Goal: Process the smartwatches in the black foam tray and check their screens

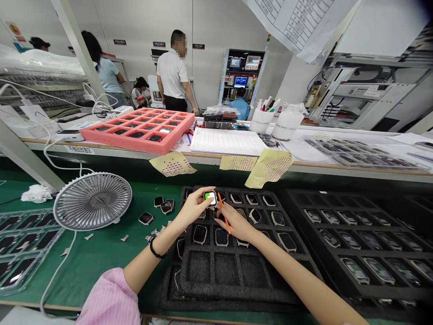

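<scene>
My left hand (pixel 197 204) holds a smartwatch (pixel 210 198) with a lit green and white screen, its thumb on the glass. Just right of it, my right hand (pixel 233 220) grips a thin orange stick (pixel 224 213), which slants upward near the watch. Both hands are above a black foam tray (pixel 198 267) with square pockets. Several watches with dark screens lie in its back pockets, while some front pockets hold nothing. Another black tray edge shows beneath it.
A white fan (pixel 93 201) and loose watches (pixel 146 218) are at left, beside a clear tray (pixel 27 243). More black trays (pixel 334 228) with watches stand right. A shelf behind bears a red foam tray (pixel 135 142) and papers (pixel 228 141). Several people are beyond.
</scene>
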`<state>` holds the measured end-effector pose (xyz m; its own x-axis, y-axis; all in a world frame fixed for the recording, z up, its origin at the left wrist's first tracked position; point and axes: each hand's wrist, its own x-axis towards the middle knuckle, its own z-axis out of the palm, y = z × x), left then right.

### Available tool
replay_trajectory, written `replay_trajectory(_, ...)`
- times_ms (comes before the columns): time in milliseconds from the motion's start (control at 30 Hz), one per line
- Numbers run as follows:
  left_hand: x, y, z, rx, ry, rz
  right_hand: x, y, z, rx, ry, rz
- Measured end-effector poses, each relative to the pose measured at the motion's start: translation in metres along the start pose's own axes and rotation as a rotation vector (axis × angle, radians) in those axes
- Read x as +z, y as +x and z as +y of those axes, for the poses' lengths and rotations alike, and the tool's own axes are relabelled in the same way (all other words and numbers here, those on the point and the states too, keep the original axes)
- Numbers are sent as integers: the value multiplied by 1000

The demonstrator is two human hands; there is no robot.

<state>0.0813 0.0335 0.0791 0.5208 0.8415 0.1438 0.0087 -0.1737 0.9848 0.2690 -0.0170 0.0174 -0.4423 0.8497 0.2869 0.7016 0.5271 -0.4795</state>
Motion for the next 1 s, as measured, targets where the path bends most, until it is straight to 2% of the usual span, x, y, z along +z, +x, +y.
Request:
replay_trajectory(167, -3, 0, -4, 44, 43, -38, -1, 0, -1, 12, 3, -2)
replay_trajectory(367, 0, 1, -4, 60, 46, 19, 3, -1, 4, 10, -6, -2)
replay_trajectory(600, 1, -1, 5, -49, 68, 83, 2, -1, 3, 15, 5, 6)
replay_trajectory(733, 0, -3, 10, -69, -5, 48, 2, -1, 3, 10, 7, 10)
replay_trajectory(1000, -3, -1, -2, -29, -17, -19, 4, -1, 5, -5, -2, 21)
